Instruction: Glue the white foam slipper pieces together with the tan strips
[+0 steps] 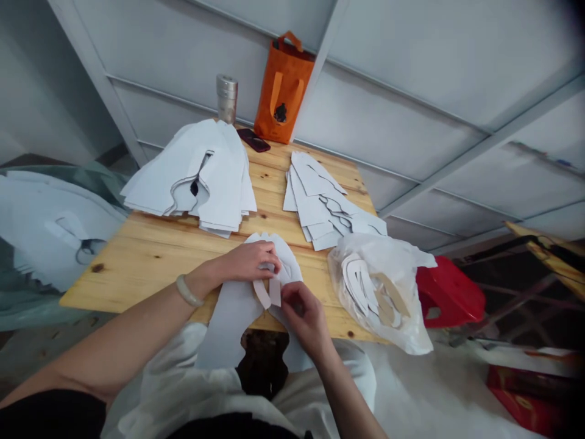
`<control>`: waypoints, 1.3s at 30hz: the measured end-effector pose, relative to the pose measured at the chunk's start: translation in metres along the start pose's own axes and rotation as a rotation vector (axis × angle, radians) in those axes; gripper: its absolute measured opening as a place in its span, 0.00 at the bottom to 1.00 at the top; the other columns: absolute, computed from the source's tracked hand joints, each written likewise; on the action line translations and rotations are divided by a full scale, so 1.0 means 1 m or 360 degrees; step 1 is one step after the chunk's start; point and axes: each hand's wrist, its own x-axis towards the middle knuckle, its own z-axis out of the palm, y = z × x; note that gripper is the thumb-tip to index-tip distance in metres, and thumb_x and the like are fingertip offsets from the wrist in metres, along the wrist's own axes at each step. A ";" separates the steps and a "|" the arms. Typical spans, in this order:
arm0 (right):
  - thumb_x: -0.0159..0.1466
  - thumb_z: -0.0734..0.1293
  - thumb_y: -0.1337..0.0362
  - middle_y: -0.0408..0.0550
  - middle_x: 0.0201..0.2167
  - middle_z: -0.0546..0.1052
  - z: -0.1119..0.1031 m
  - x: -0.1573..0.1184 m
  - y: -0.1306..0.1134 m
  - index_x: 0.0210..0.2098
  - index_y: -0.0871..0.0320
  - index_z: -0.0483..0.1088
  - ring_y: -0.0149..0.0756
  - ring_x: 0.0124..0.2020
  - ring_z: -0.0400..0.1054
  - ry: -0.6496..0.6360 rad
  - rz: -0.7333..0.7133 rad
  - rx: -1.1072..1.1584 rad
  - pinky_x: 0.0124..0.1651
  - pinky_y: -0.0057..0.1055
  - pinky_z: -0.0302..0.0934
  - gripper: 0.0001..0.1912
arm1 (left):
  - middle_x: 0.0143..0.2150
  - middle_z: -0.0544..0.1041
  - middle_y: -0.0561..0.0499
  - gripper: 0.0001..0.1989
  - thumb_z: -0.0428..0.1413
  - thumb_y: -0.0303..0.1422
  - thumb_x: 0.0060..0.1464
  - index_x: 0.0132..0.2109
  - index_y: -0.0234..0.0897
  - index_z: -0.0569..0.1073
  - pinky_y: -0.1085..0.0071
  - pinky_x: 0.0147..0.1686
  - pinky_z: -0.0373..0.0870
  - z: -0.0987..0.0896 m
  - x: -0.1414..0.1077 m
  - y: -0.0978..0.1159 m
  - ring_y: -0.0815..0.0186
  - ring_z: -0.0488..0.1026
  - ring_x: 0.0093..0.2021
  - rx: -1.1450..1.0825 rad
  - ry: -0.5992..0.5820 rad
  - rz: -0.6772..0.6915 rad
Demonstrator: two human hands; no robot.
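Observation:
A white cut-out sheet (228, 314) with a curved opening lies at the table's front edge, partly over my lap. Two short pale strips (275, 292) stand out at the top of its opening. My left hand (256, 259) rests on the sheet's upper part, its fingers curled at the upper ends of the strips; what they pinch, if anything, is hidden. Just right of the strips is my right hand (304, 308), thumb and forefinger bent towards each other by the sheet's edge. Whether it grips the sheet is too small to tell.
White cut-outs are piled on the wooden table (150, 262) at back left (219, 164) and right (315, 195). A plastic bag of pieces (402, 317) sits at the right edge. Behind stand a metal flask (227, 100), phone (254, 140) and orange bag (286, 91). A red stool (452, 292) is at right.

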 end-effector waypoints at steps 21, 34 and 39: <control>0.69 0.63 0.76 0.50 0.38 0.75 0.008 -0.007 0.007 0.38 0.56 0.77 0.39 0.38 0.67 0.0201 -0.0833 -0.1051 0.41 0.34 0.67 0.13 | 0.46 0.75 0.49 0.07 0.60 0.33 0.62 0.44 0.41 0.83 0.68 0.50 0.68 -0.001 0.001 0.003 0.61 0.75 0.48 0.0030 -0.0031 -0.0071; 0.68 0.60 0.76 0.54 0.44 0.80 0.012 -0.061 -0.002 0.48 0.61 0.76 0.45 0.45 0.69 0.0121 -0.1070 -0.1227 0.47 0.40 0.66 0.16 | 0.47 0.75 0.48 0.07 0.60 0.34 0.63 0.46 0.41 0.82 0.67 0.52 0.69 -0.003 -0.001 0.003 0.61 0.75 0.48 0.0018 -0.0047 -0.0039; 0.68 0.60 0.76 0.54 0.42 0.80 0.011 -0.069 -0.010 0.50 0.62 0.75 0.44 0.44 0.69 0.0042 -0.1092 -0.1182 0.45 0.40 0.66 0.16 | 0.48 0.75 0.48 0.07 0.61 0.35 0.63 0.46 0.41 0.82 0.65 0.53 0.69 -0.002 0.000 0.002 0.60 0.74 0.49 0.0023 -0.0055 -0.0063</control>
